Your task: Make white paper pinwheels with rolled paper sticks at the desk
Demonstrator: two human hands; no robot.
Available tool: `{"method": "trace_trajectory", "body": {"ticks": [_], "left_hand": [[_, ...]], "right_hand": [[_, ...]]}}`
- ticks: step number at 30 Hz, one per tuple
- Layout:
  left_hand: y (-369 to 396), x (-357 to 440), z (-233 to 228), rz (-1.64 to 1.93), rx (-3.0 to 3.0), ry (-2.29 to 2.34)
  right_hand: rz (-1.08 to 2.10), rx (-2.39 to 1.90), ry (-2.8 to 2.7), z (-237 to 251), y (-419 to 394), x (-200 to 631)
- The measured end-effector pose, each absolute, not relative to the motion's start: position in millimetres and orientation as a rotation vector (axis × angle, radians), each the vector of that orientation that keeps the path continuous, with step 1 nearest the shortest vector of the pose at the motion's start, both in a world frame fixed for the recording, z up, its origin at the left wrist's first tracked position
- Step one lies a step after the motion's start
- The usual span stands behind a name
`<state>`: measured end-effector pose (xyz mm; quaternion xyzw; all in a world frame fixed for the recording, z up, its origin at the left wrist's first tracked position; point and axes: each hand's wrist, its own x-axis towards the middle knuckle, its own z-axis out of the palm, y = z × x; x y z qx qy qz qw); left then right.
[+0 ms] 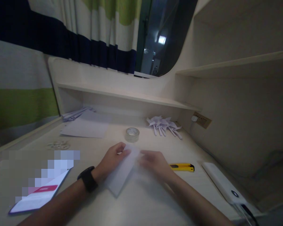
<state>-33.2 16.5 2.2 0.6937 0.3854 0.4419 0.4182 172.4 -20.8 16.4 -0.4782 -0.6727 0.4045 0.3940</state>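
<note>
A white folded paper sheet [122, 174], long and narrow with a sharp lower corner, is laid flat at the middle of the pale wooden desk [151, 204]. It is pressed by the left hand [113, 160] at its upper edge, the fingers being bent onto it. The right hand [155, 163] is blurred, resting on the paper's right side; its grip cannot be told. At 1 o'clock from the hands a clear tape roll [132, 134] is seen, at 3 o'clock a yellow utility knife [182, 167].
</note>
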Motion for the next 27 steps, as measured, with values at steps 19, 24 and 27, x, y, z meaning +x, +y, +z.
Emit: {"method": "trace_trajectory", "body": {"ticks": [19,24,27], "left_hand": [[20,-28,-15,0.855,1.818,0.844],[16,-27,-15,0.826,1.666,0.785],[15,-27,-14,0.830,1.668,0.808]], "right_hand": [[1.499,-0.775,-1.259,-18,-9,170],[1.499,-0.740,-1.217,-17,-10,171],[1.472,-0.775,-1.211,-18,-7,172]]}}
